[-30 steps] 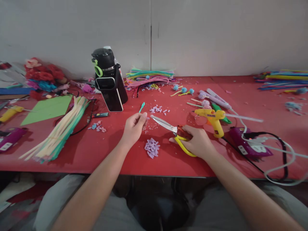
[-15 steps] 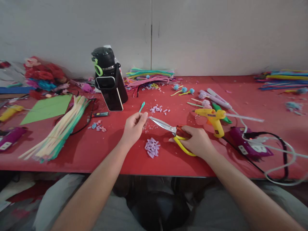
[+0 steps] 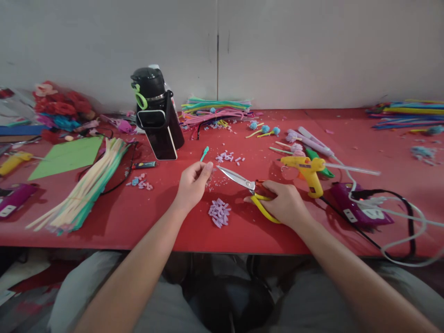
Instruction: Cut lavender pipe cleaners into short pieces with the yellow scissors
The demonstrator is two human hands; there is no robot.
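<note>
My left hand (image 3: pixel 193 184) is pinched on something small that I cannot make out, just above the red table (image 3: pixel 173 217). My right hand (image 3: pixel 282 203) grips the yellow handles of a pair of scissors (image 3: pixel 243 184), whose blades are shut and point left toward my left fingertips. A small heap of cut lilac pieces (image 3: pixel 219 212) lies on the table between my hands. A teal pipe-cleaner piece (image 3: pixel 204 153) lies just beyond my left hand.
A yellow glue gun (image 3: pixel 307 170) stands right of the scissors, with a purple power strip (image 3: pixel 357 208) and cables beyond. A black bottle in a holder (image 3: pixel 157 118) stands at the back. Bundles of pipe cleaners (image 3: pixel 83 187) lie left, more (image 3: pixel 215 110) by the wall.
The scissor blades have barely shifted near my left fingertips. Both hands stay almost in place.
</note>
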